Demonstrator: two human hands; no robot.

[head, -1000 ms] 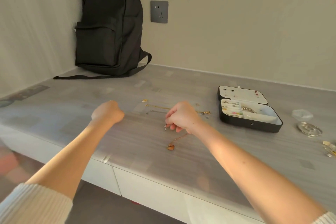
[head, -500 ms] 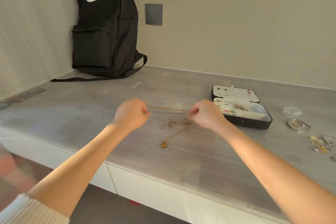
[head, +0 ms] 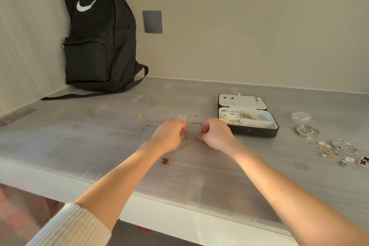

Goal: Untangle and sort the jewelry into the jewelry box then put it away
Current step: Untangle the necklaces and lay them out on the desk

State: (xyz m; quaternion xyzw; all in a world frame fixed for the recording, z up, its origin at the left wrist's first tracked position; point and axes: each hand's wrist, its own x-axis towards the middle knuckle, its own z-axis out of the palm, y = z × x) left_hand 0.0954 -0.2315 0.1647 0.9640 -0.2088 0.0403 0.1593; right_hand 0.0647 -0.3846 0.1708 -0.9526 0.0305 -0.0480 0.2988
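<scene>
home room | backpack [head: 95, 42] on built-in desk [head: 79, 146] | wall socket [head: 152, 22]

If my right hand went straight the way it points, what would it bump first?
Probably the left hand: the right hand points at it across the thin chain both pinch. Depth is unclear.

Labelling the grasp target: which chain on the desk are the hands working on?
The chain with the brown pendant: it runs up into both the left hand and right hand. The gold chains beyond lie stretched flat.
</scene>
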